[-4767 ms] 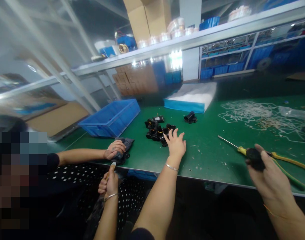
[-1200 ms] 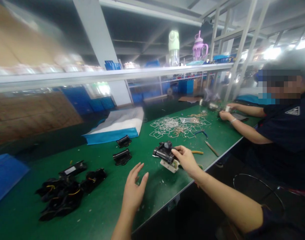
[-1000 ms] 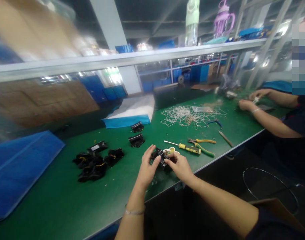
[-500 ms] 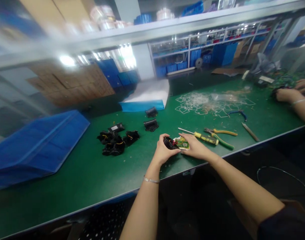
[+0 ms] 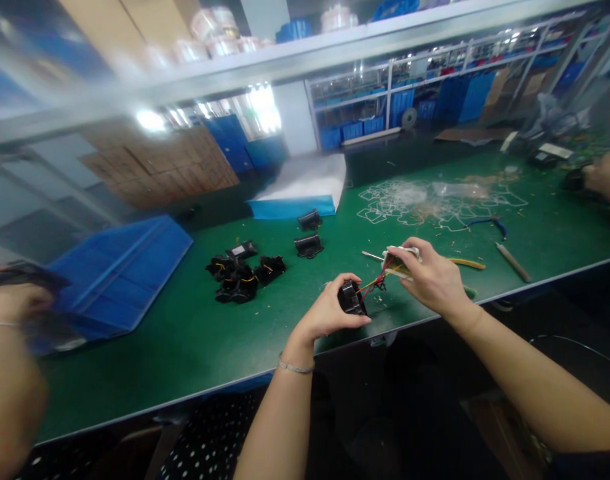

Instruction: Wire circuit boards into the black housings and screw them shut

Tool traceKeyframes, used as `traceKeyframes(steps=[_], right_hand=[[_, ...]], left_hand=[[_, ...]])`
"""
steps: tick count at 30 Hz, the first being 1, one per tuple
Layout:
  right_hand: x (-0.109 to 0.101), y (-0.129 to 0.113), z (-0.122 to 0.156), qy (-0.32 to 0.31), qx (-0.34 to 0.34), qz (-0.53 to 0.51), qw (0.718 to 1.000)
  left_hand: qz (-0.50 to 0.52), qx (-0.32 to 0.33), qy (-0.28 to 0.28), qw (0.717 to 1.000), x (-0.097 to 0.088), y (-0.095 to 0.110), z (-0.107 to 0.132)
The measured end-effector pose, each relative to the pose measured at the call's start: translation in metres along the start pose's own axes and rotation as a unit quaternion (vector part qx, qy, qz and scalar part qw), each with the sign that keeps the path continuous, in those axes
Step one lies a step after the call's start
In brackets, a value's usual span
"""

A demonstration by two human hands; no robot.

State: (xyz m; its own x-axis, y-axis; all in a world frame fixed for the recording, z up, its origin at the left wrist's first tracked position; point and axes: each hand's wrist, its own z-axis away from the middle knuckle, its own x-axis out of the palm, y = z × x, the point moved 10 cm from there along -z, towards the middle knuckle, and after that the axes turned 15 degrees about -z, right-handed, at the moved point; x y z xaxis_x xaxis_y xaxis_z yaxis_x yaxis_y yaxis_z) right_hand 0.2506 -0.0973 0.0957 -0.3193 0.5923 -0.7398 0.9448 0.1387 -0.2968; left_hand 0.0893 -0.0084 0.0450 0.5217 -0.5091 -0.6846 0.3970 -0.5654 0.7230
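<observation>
Fingers of the left hand [image 5: 323, 315] are being curled tightly around a black housing [image 5: 352, 298] just above the green table [image 5: 185, 333] near its front edge. Red and yellow wires [image 5: 376, 281] are being stretched from it to a circuit board [image 5: 399, 264] that is being pinched in the right hand [image 5: 435, 280].

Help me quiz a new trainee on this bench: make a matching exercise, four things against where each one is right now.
Things
1. black housing
2. circuit board
3. blue crate
4. white wire scraps

Places
A. gripped in the right hand
B. far left on the green table
C. gripped in the left hand
D. spread on the table beyond the right hand

Pairs: 1-C, 2-A, 3-B, 4-D
</observation>
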Motion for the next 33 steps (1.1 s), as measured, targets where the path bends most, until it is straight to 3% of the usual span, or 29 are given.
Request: traceKeyframes(steps=[3,5,7,12,19,21,26,30,33], right_hand=[[0.005,0.005,0.006,-0.018,-0.023,0.038,0.999],[0.018,0.008,0.01,-0.041,-0.023,0.053,0.997],[0.031,0.012,0.012,-0.06,0.002,0.049,0.997],[0.056,0.016,0.013,-0.078,0.034,0.006,0.996],[0.063,-0.01,0.018,-0.046,-0.123,-0.01,0.991],[0.063,-0.019,0.023,-0.061,-0.131,-0.038,0.989],[0.076,-0.031,0.03,-0.151,-0.079,-0.167,0.971],[0.091,-0.013,0.022,-0.162,0.01,-0.248,0.955],[0.104,-0.001,0.015,-0.19,0.059,-0.232,0.952]], left_hand=[[0.034,0.034,-0.1,0.994,0.018,0.011,0.005],[0.035,0.037,-0.136,0.989,0.024,0.008,0.007],[-0.01,0.025,-0.112,0.993,0.019,-0.001,0.005],[-0.171,-0.001,0.022,0.985,-0.005,-0.021,0.001],[-0.184,-0.015,0.016,0.983,-0.006,-0.03,0.002],[-0.18,-0.014,0.015,0.983,-0.007,-0.031,0.003],[-0.188,0.013,0.009,0.982,-0.004,-0.029,0.004],[-0.191,0.022,0.009,0.981,-0.003,-0.027,0.005],[-0.189,0.027,0.013,0.982,-0.003,-0.026,0.006]])
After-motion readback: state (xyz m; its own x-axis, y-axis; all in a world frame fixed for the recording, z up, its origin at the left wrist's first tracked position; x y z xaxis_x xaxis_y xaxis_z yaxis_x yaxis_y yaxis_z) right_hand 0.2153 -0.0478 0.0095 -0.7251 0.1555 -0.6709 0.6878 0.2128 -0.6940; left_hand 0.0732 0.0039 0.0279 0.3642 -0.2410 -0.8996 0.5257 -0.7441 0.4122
